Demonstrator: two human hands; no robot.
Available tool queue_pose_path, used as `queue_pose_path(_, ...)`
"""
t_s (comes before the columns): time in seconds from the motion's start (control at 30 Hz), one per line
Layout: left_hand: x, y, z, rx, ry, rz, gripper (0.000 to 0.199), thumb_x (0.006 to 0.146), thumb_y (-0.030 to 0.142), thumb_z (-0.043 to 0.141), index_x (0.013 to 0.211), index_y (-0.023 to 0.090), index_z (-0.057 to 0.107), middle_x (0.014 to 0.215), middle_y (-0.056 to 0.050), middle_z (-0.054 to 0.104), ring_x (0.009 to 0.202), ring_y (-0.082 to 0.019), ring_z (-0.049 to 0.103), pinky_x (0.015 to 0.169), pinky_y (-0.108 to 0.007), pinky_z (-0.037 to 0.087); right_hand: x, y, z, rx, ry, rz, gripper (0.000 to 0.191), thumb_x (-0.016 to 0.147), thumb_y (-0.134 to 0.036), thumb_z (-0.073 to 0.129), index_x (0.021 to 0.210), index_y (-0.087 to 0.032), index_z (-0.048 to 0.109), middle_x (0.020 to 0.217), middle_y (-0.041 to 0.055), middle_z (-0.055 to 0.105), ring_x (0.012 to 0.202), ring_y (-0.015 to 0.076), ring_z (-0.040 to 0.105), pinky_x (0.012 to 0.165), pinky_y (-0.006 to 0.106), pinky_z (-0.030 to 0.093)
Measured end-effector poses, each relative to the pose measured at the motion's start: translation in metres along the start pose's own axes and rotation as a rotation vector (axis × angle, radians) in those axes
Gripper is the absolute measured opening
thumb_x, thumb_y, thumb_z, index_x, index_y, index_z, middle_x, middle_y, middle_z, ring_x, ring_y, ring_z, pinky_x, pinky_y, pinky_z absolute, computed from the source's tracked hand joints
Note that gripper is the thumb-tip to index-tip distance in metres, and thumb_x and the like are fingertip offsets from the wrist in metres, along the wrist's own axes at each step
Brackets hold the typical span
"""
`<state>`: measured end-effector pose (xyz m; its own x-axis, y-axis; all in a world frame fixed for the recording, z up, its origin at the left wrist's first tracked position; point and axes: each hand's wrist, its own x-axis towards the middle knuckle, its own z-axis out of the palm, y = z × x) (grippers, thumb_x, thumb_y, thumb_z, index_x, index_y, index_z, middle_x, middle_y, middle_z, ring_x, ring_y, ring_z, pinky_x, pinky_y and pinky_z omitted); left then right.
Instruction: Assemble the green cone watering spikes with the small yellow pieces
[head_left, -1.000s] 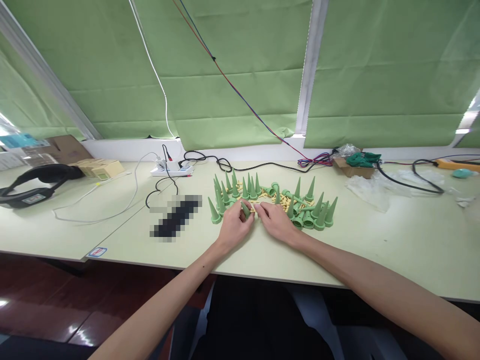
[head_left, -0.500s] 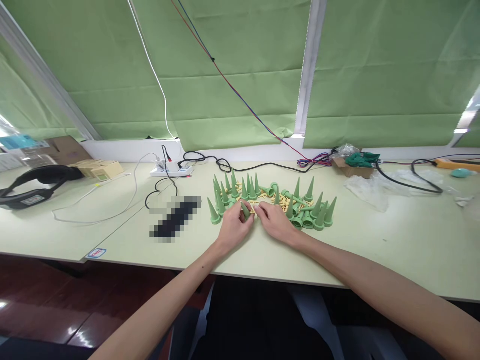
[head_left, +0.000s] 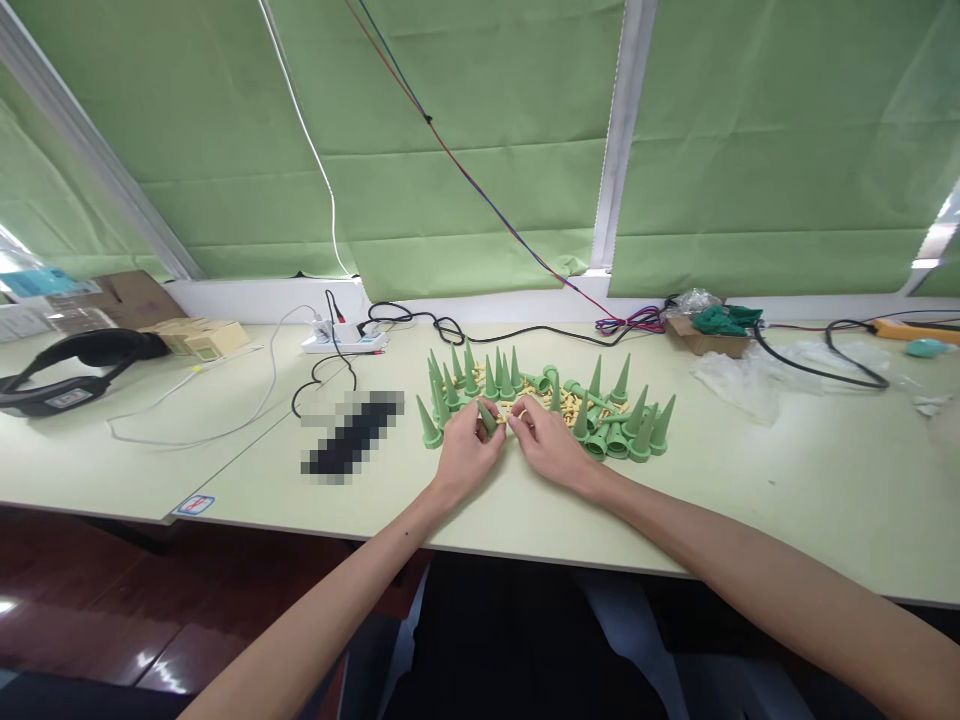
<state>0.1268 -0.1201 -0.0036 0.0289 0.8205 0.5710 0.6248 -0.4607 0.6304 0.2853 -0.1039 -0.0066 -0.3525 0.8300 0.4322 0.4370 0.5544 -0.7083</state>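
Observation:
My left hand (head_left: 469, 448) is closed around a green cone (head_left: 487, 417), which tilts with its tip up and left. A small yellow piece (head_left: 502, 420) shows at the cone's base, between the hands. My right hand (head_left: 547, 442) has its thumb and fingers pinched beside that piece; what they hold is too small to make out. Beyond the hands lies a pile of small yellow pieces (head_left: 571, 405). Green cones stand upright at the left (head_left: 429, 428) and at the right (head_left: 661, 428) of the pile, and several lie on their sides (head_left: 616, 440).
On the table (head_left: 750, 500) a blurred dark object (head_left: 352, 437) lies left of my hands. Farther left are headphones (head_left: 82, 365) and a power strip (head_left: 343, 341). A cardboard box (head_left: 709, 338) and plastic bags (head_left: 742, 385) are at the right, with black cables along the back.
The green cone in my left hand has shifted slightly left and leans more. My right hand stays almost in place beside it, and the view has moved very slightly.

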Motion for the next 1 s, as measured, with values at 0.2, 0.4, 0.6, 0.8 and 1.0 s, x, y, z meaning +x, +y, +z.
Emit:
queue_pose_path(0.2, -0.0003, 0.0004, -0.0001, 0.017, -0.008, 0.021, 0.007, 0.079, 0.020, 0.059, 0.081, 0.019, 0.052, 0.066, 0.004, 0.054, 0.048, -0.008, 0.044, 0.050, -0.023, 0.036, 0.0012, 0.0013, -0.0003, 0.009, -0.006, -0.023, 0.013, 0.097, -0.029, 0.040, 0.089, -0.022, 0.049, 0.062, -0.0044, 0.051, 0.055, 0.0147, 0.047, 0.056, 0.026, 0.029)
queue_pose_path(0.4, -0.0011, 0.0023, -0.0013, -0.009, -0.057, 0.010, 0.007, 0.080, 0.022, 0.058, 0.083, 0.019, 0.053, 0.066, 0.004, 0.054, 0.049, -0.008, 0.044, 0.050, -0.023, 0.036, 0.0020, 0.0030, 0.0000, -0.048, 0.006, -0.040, 0.028, 0.100, -0.030, 0.036, 0.075, -0.021, 0.045, 0.063, -0.0031, 0.047, 0.056, 0.0137, 0.044, 0.058, 0.026, 0.029)
queue_pose_path(0.6, -0.0011, 0.0017, -0.0010, -0.022, -0.051, 0.011, 0.008, 0.080, 0.023, 0.059, 0.082, 0.019, 0.053, 0.069, 0.004, 0.056, 0.049, -0.008, 0.044, 0.050, -0.023, 0.037, 0.0021, 0.0038, 0.0013, -0.067, 0.023, -0.025, 0.033, 0.101, -0.034, 0.035, 0.072, -0.021, 0.045, 0.060, -0.0033, 0.047, 0.054, 0.0132, 0.042, 0.057, 0.026, 0.028)
queue_pose_path(0.8, -0.0003, 0.0007, 0.0000, -0.036, -0.021, -0.019, 0.010, 0.079, 0.023, 0.060, 0.081, 0.019, 0.051, 0.064, 0.006, 0.053, 0.045, -0.007, 0.041, 0.048, -0.023, 0.035, -0.0014, -0.0035, -0.0018, 0.022, -0.022, 0.003, 0.014, 0.098, -0.032, 0.041, 0.095, -0.022, 0.051, 0.064, -0.0043, 0.056, 0.054, 0.0138, 0.048, 0.056, 0.025, 0.032)
queue_pose_path(1.0, 0.0001, 0.0004, 0.0000, -0.014, -0.028, -0.004, 0.009, 0.078, 0.022, 0.060, 0.083, 0.019, 0.053, 0.065, 0.005, 0.054, 0.047, -0.007, 0.043, 0.049, -0.022, 0.035, -0.0001, -0.0015, -0.0014, -0.003, -0.007, -0.026, 0.014, 0.097, -0.028, 0.041, 0.090, -0.022, 0.050, 0.068, -0.0025, 0.056, 0.058, 0.0145, 0.049, 0.058, 0.025, 0.032)
